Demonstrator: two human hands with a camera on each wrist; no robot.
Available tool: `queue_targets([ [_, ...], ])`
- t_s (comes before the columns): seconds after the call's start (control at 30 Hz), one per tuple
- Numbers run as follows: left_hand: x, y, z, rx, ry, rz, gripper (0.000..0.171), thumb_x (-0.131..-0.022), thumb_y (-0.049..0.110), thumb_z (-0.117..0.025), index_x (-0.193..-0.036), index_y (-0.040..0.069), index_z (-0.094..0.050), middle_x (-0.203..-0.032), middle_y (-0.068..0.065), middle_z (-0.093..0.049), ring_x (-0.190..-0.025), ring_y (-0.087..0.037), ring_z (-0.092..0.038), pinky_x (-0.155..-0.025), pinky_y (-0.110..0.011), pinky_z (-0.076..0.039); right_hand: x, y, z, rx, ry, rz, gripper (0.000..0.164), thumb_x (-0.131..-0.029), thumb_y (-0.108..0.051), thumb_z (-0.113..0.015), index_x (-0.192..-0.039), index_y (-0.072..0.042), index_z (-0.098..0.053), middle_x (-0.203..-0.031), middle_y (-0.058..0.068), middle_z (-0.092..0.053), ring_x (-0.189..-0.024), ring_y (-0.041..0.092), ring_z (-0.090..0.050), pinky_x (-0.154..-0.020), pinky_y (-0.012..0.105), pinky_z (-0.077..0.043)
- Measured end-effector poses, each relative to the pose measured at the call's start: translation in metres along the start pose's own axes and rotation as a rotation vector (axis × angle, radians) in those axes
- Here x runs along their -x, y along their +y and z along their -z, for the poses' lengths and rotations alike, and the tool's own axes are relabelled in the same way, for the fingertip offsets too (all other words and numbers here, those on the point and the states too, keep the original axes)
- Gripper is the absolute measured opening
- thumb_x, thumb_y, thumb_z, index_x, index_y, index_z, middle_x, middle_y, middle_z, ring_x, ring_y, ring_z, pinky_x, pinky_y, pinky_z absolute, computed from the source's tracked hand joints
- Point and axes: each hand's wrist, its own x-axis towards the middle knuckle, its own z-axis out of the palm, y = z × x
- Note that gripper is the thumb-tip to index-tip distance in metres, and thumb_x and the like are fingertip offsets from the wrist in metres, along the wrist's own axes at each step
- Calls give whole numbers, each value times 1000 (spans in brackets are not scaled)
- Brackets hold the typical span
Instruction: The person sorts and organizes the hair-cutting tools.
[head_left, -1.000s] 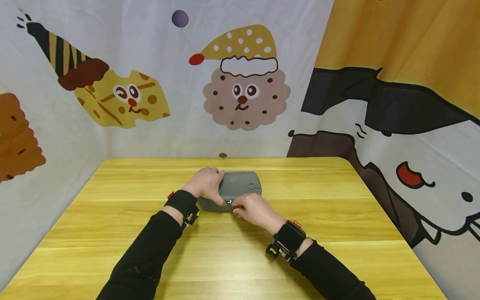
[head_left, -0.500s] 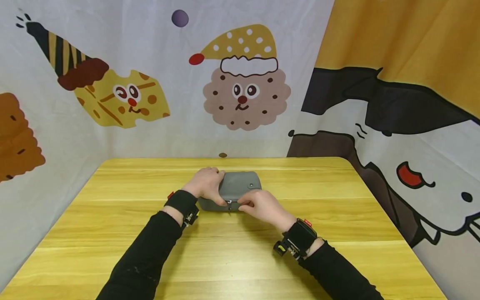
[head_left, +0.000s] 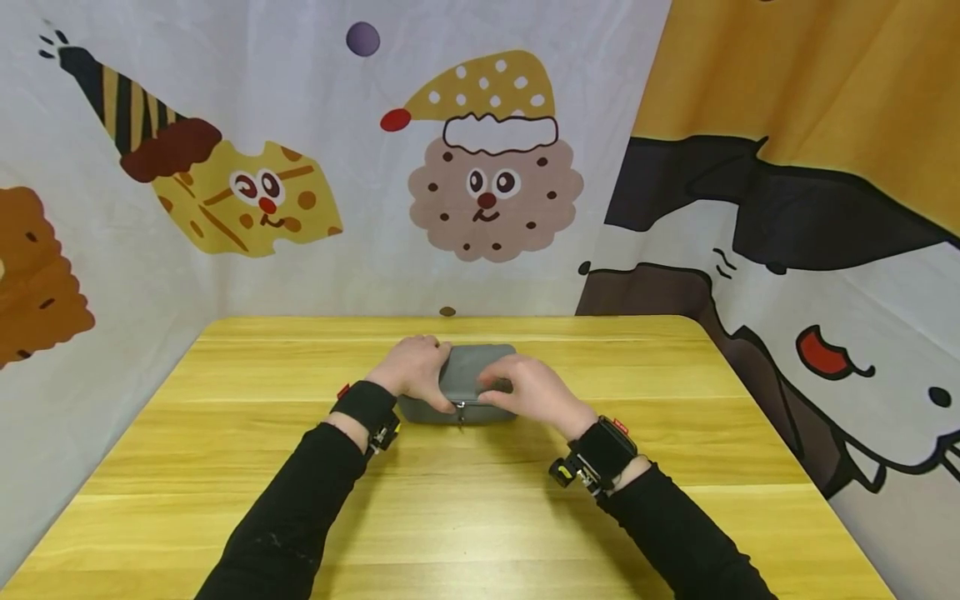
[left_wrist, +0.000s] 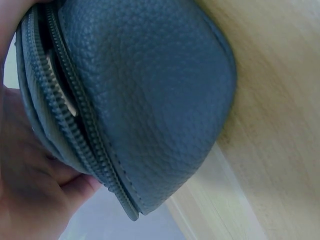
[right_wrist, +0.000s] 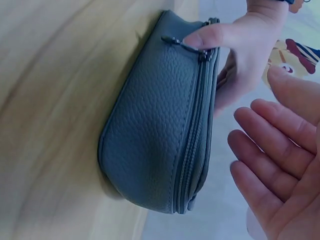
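A grey pebbled-leather zipper pouch (head_left: 461, 371) lies on the table. My left hand (head_left: 408, 368) grips its left end, fingers over the top and thumb at the front by the zipper. In the right wrist view the zipper pull (right_wrist: 171, 40) dangles below that thumb, and the zipper's teeth look joined along the far stretch. The left wrist view shows the zipper parted at the left end, with a thin pale strip (left_wrist: 62, 87) inside. Above the pouch's right part hovers my right hand (head_left: 534, 390), its fingers loosely bent, holding nothing.
The yellow wood-grain table (head_left: 465, 517) reaches back to a printed cloth curtain (head_left: 360, 275) with cartoon figures. More curtain hangs at the left and right sides. Each wrist wears a black strap with a small camera.
My right hand has let go of the zipper pull, moved right and then risen over the pouch's top. My left hand and the pouch have kept their places.
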Motion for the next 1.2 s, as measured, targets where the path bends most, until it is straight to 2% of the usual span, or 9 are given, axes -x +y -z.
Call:
queue_targets([
  [0.13,-1,0,0,0,-9,7,107,-64,69,-76,-143,2,-48,-124,-18,-59,-110,-34,-57,-94,-48,-46,-6,4,1,27,-21,4,43,-86,-30,-79,-119,-5,-71,-115,8,-69,-107,24,-63,-91,34,-51],
  [0.27,0,0,0,1,-10,11,108,-64,69,-76,-144,2,-48,-123,-17,-59,-107,-32,-57,-92,-47,-46,-13,7,1,52,-61,-14,64,-82,-38,-81,-132,-3,-63,-128,10,-64,-121,28,-57,-101,38,-47],
  [0.43,0,1,0,14,0,7,106,-63,68,-77,-142,3,-50,-116,-14,-60,-99,-29,-57,-87,-45,-46,-20,13,0,78,-119,-35,91,-77,-46,-84,-146,-2,-46,-145,13,-50,-136,30,-43,-109,42,-39],
  [0.63,0,0,0,10,-4,12,108,-63,67,-78,-144,2,-48,-118,-15,-60,-101,-29,-57,-89,-45,-46,-27,19,-3,150,-217,-72,112,-73,-57,-82,-154,-1,-29,-157,18,-32,-145,34,-28,-115,44,-30],
  [0.83,-2,0,-3,2,-12,16,108,-63,68,-77,-144,4,-48,-119,-14,-59,-102,-28,-56,-91,-45,-45,-33,24,-7,218,-306,-78,121,-71,-62,-80,-156,1,-22,-160,19,-24,-148,33,-21,-118,42,-23],
  [1.2,-1,-1,-2,9,-6,11,103,-64,67,-78,-141,4,-50,-112,-11,-59,-95,-25,-54,-86,-45,-45,-46,27,-12,278,-368,-40,124,-71,-68,-78,-156,1,-20,-160,22,-21,-148,35,-17,-120,41,-14],
])
